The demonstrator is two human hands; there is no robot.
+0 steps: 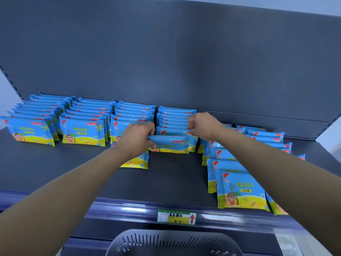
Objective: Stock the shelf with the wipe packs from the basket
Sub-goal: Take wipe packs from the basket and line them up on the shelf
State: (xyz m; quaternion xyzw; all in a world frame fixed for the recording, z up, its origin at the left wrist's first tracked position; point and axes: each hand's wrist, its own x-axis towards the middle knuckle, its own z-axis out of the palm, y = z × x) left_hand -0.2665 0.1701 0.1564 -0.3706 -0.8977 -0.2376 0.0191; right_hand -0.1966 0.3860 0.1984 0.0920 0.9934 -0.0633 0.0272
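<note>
Placement of wipe pack point(168, 143) at front of fourth row point(175, 115) on shelf point(175, 174).
Grips pack's left end with left hand point(137, 138); holds it near upright, long axis left–right, against row's front; clenches right hand point(201, 125) at row's top right corner, just behind pack's right end. Pinching or only bracing: cannot tell.

Shop aisle, dark metal shelf point(171, 174), price label point(176, 216) on its edge, rows of identical wipe packs point(84, 131)
</note>
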